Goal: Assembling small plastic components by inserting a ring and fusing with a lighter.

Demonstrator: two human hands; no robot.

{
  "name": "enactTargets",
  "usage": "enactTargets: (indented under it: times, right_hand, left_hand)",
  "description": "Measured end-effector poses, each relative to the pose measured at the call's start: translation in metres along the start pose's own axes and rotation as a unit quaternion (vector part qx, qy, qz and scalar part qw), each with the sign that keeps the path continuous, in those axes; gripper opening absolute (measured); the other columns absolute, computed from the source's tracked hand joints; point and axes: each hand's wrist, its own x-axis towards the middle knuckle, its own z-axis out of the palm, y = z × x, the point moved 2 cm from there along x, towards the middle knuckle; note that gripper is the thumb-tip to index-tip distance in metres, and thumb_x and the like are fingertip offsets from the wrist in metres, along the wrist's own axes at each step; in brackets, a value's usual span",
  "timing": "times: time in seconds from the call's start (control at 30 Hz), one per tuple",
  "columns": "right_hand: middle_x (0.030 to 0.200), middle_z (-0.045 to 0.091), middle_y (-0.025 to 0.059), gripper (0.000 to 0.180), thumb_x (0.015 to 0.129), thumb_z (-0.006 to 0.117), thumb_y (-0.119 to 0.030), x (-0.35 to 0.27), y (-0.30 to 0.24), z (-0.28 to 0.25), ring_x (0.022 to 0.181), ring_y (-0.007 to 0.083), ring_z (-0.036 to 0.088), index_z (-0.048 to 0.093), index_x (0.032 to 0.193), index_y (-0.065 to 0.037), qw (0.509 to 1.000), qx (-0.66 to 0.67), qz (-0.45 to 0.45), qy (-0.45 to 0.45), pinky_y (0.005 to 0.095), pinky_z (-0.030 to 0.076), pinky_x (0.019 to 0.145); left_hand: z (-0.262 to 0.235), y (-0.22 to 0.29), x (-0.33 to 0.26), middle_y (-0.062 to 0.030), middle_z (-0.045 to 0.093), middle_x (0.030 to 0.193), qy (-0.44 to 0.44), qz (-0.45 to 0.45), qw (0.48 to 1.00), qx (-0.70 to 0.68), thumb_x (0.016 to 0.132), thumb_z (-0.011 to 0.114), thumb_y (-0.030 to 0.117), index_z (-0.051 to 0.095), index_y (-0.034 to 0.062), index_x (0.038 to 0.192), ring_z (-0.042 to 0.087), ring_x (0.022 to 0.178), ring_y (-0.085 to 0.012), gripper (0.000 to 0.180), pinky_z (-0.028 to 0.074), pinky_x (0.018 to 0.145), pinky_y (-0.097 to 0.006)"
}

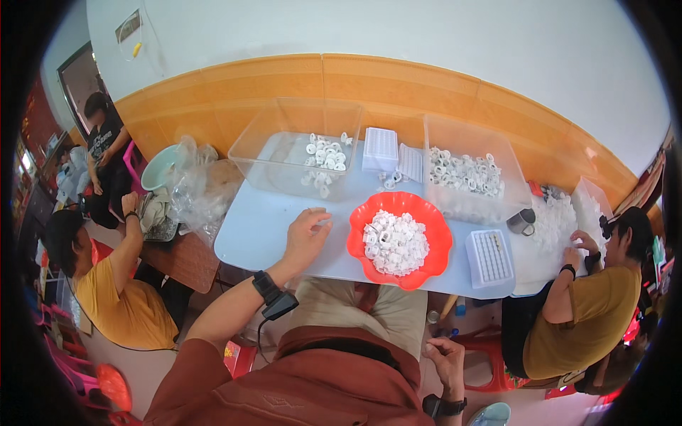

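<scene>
My left hand [307,236] is over the pale blue table, loosely bent, with its fingers apart and nothing visible in it. To its right sits a red scalloped bowl [442,248] heaped with small white plastic parts [396,243]. My right hand [447,361] is low beside my right thigh, off the table. Its fingers are curled together, and whatever they may hold is hidden. Beyond my left hand a clear plastic bin [256,153] holds round white parts [327,153]. Another clear bin [476,206] at the right holds many more white pieces [465,172].
White ridged trays [381,148] stand between the bins; another white tray [490,257] with small pieces is near the right edge. A grey cup [521,221] stands beyond it. Co-workers sit at the right [586,312] and left [124,298]. Plastic bags [202,188] lie left.
</scene>
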Motion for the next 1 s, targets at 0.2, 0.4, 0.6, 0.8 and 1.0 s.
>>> enactTargets:
  times: [0.2,0.4,0.6,0.8,1.0]
  right_hand:
    - [0.089,0.072,0.0046,0.019,0.086,0.073,-0.002,-0.006,0.000,0.002,0.078,0.0091,0.063,0.073,0.103,0.005,0.999,0.012,0.025,0.024,0.0240,0.052,0.073]
    - [0.091,0.069,0.0066,0.012,0.088,0.070,0.001,-0.004,-0.007,0.008,0.078,0.0153,0.069,0.070,0.099,0.006,0.999,0.009,0.027,0.015,0.0296,0.059,0.074]
    - [0.090,0.068,0.0014,0.016,0.088,0.069,0.002,0.004,-0.049,0.020,0.081,0.0081,0.063,0.073,0.103,0.004,1.000,-0.016,-0.008,-0.006,0.0229,0.050,0.074]
    - [0.097,0.066,0.0038,0.014,0.088,0.071,0.004,0.015,-0.112,0.041,0.084,0.0091,0.060,0.072,0.102,0.002,0.993,-0.032,-0.104,-0.049,0.0230,0.049,0.074]
    - [0.095,0.068,0.0079,0.015,0.085,0.075,0.002,0.000,-0.187,0.064,0.083,0.0146,0.063,0.071,0.099,0.001,0.970,-0.105,-0.193,-0.108,0.0262,0.050,0.074]
  left_hand:
    - [0.012,-0.012,-0.008,-0.0132,0.067,0.117,-0.032,-0.015,0.999,0.037,0.091,0.069,0.007,0.070,0.0010,0.112,0.066,0.097,-0.0182,0.022,0.053,0.081,-0.028]
    - [0.012,-0.021,-0.005,-0.0129,0.070,0.111,-0.025,-0.073,0.996,-0.034,0.089,0.070,0.011,0.071,0.0011,0.110,0.066,0.092,-0.0210,0.024,0.053,0.082,-0.031]
    - [0.014,-0.018,-0.007,-0.0133,0.070,0.110,-0.033,-0.019,0.999,-0.013,0.088,0.070,0.012,0.072,0.0020,0.109,0.068,0.090,-0.0241,0.024,0.054,0.081,-0.033]
    - [0.012,-0.018,-0.007,-0.0135,0.070,0.109,-0.019,-0.022,1.000,-0.009,0.086,0.070,0.011,0.072,0.0021,0.106,0.068,0.092,-0.0256,0.022,0.053,0.081,-0.033]
    - [0.012,-0.023,-0.007,-0.0133,0.070,0.107,-0.025,-0.022,0.999,-0.014,0.086,0.070,0.012,0.072,0.0023,0.105,0.068,0.091,-0.0266,0.021,0.053,0.079,-0.033]
